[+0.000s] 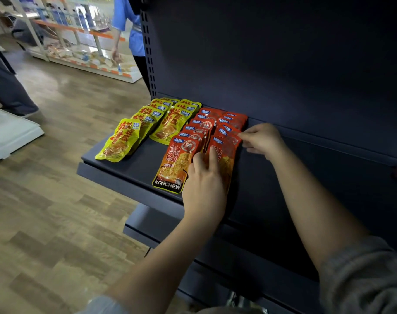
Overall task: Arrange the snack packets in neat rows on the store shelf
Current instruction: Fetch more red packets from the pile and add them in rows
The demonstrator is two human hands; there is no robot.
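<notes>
While the front red packet [224,155] lies lengthwise from shelf lip toward the back panel, both hands bracket it; the left hand [204,184] rests fingers on its near end, fairly flat; the right hand [264,140] pinches its far right corner; right of this packet the dark shelf [125,164] is bare; the yellow rows [147,125] lie left.

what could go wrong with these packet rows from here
1. The left hand rests on both front red packets; a sideways push could skew the two overlapped red rows.
2. The front yellow packet lies tilted near the shelf edge and may slide off if bumped.
3. The right hand pinches a right-row packet's edge; tugging could drag its neighbours.
</notes>
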